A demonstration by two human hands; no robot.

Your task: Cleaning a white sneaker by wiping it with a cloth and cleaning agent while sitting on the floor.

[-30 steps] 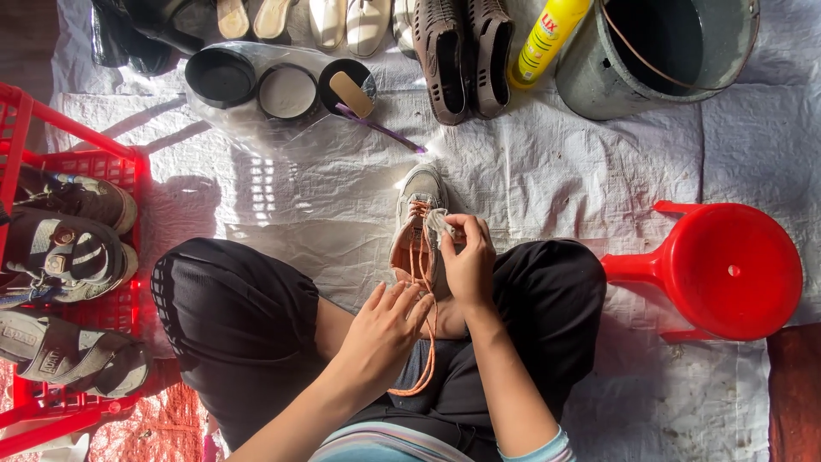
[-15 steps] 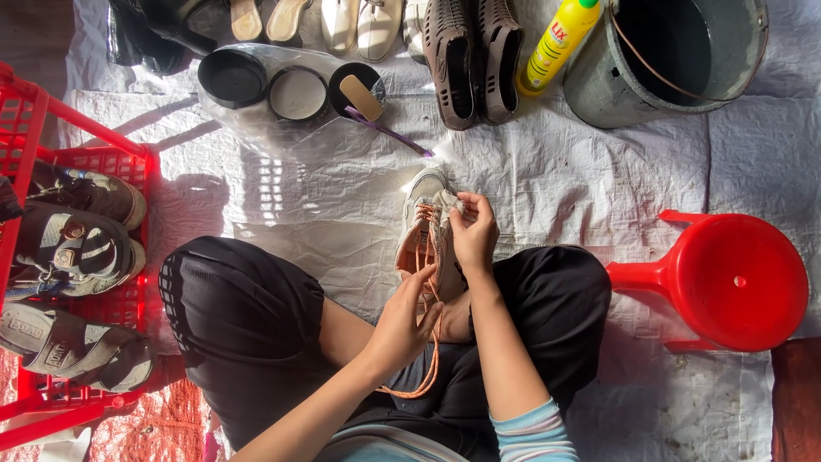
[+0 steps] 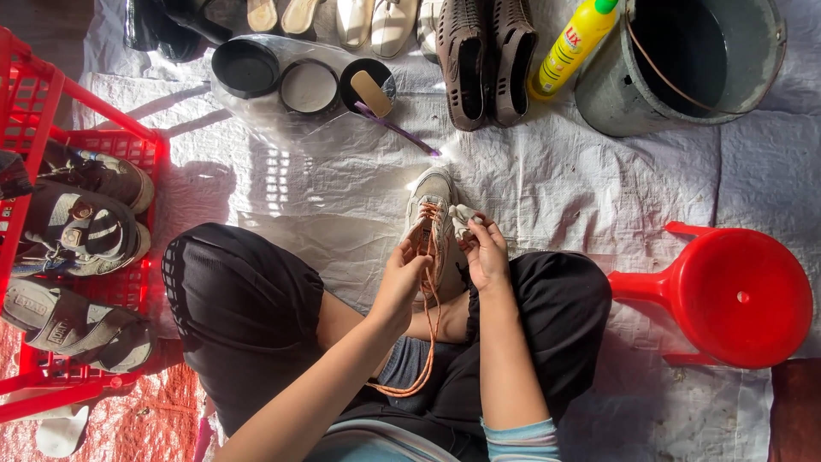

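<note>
A worn white sneaker point(image 3: 432, 198) stands on the white sheet between my knees, toe pointing away from me. My left hand point(image 3: 400, 278) pinches its orange lace point(image 3: 428, 342) near the eyelets; the lace hangs in a loop down to my lap. My right hand point(image 3: 485, 253) grips the sneaker's right side and holds a small crumpled white cloth point(image 3: 463, 217) against it. I sit cross-legged in black trousers.
A red crate point(image 3: 34, 128) with several shoes sits at the left. A red plastic stool point(image 3: 735, 295) lies at the right. At the far edge are a metal bucket point(image 3: 684, 60), a yellow bottle point(image 3: 571, 43), brown clogs point(image 3: 483, 56), three round tins point(image 3: 308, 81) and a brush.
My left hand has climbed from my lap to the sneaker's eyelets and taken hold of the orange lace. My right hand stays on the shoe.
</note>
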